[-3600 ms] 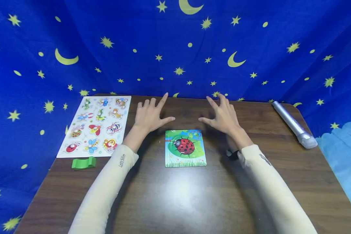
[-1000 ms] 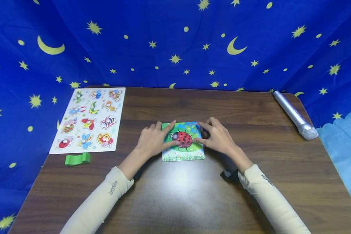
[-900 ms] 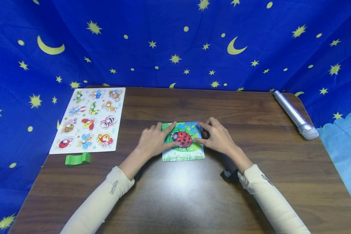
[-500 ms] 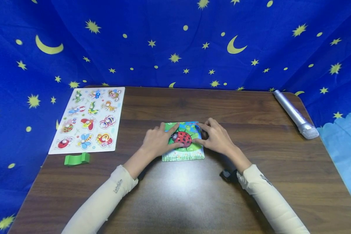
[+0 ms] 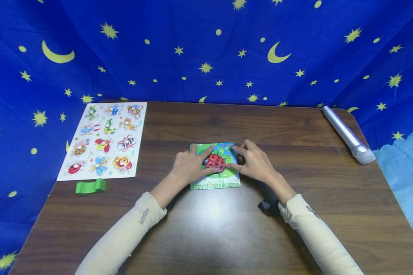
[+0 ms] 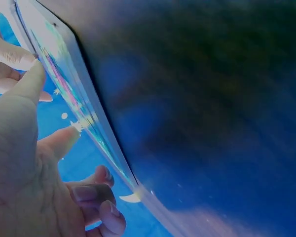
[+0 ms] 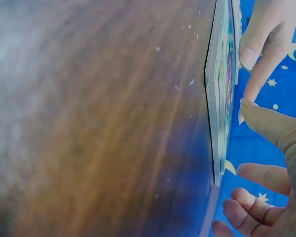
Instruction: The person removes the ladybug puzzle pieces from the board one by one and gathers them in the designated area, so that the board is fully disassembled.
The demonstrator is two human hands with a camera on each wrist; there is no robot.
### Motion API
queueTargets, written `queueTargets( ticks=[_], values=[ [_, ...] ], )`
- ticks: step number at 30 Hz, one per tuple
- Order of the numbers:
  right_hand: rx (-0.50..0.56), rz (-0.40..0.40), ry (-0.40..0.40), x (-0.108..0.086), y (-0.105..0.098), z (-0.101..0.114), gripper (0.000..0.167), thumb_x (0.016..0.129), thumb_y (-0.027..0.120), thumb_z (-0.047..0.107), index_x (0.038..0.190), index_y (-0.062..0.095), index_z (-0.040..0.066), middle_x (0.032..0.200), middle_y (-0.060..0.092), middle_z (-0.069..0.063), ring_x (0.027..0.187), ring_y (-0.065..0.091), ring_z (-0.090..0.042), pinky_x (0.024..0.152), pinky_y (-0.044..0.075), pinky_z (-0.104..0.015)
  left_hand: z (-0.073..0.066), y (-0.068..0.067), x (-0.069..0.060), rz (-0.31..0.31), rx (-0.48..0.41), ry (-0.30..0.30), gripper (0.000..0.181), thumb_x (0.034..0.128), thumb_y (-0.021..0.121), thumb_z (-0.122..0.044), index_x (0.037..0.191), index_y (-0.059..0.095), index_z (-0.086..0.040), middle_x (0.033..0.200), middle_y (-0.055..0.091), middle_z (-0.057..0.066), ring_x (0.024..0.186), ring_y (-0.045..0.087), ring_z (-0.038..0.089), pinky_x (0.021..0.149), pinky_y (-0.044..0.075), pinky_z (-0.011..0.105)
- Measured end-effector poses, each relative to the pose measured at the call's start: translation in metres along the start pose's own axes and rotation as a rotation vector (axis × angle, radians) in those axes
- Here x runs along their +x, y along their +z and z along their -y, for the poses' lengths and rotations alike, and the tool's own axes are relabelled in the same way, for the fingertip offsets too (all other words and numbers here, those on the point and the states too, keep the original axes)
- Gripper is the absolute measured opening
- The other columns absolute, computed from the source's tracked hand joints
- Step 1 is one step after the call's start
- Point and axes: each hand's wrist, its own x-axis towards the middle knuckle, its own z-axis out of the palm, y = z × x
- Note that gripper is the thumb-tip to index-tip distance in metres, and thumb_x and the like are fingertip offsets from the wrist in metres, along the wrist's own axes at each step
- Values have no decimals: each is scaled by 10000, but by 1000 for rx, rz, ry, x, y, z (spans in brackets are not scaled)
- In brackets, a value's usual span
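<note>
In the head view a square ladybug picture puzzle [image 5: 215, 183] lies flat in the middle of the table. My left hand [image 5: 188, 166] reaches over its left half, thumb and index finger spread and partly covering the ladybug. Against the right side is my right hand [image 5: 256, 162], its thumb by the ladybug's edge and its index finger by the top right corner. Both wrist views show the puzzle edge-on, as a thin board [image 6: 74, 84]. The remaining fingers [image 7: 251, 210] are loosely bent beside it. Exact fingertip contact is hard to tell.
A white insect knob puzzle board [image 5: 104, 141] lies at the left, with a green curved block [image 5: 90, 187] in front of it. A silver microphone [image 5: 347, 133] lies at the far right. Behind the wooden table [image 5: 210, 236] hangs a blue star-and-moon curtain [image 5: 179, 30].
Both hands came down from beyond the puzzle onto it. Over the last second my left hand slid a little right across the picture. My right hand and the puzzle stayed nearly still.
</note>
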Motion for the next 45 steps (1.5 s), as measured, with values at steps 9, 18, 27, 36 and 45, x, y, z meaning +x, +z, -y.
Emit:
queueTargets(
  ticks=[9,18,27,36,45],
  values=[
    [17,7,5,-2,1,0,727,804,798,480,1370,597,71,964,511,-77,742,433,-163,598,383,-288,-2,2,1,-6,51,-9,852,852,374,-842,1566,245,-396,1320,518,214,554,428,142,455,326,268],
    [19,6,8,-3,3,0,736,803,794,491,1369,597,64,972,519,-80,739,436,-162,594,384,-284,0,5,2,36,32,-18,861,847,351,-855,1570,199,-412,1298,520,202,532,370,116,470,304,259],
    [32,30,26,-5,3,-1,767,816,773,513,1393,568,51,987,525,-94,715,450,-159,574,387,-281,3,5,3,63,21,-31,873,845,361,-854,1574,186,-407,1416,467,243,506,333,100,466,288,253],
    [38,51,30,-5,3,-2,773,837,745,529,1416,545,58,984,521,-86,680,443,-149,558,374,-276,8,4,4,77,-56,-45,904,807,384,-883,1567,170,-442,1402,456,249,535,391,134,485,318,272],
    [43,45,16,-5,4,-2,773,839,747,518,1426,534,62,956,514,-81,658,430,-140,555,359,-275,14,5,5,74,-36,-82,923,773,375,-915,1556,155,-476,1257,455,214,665,482,186,520,359,291]
  ],
)
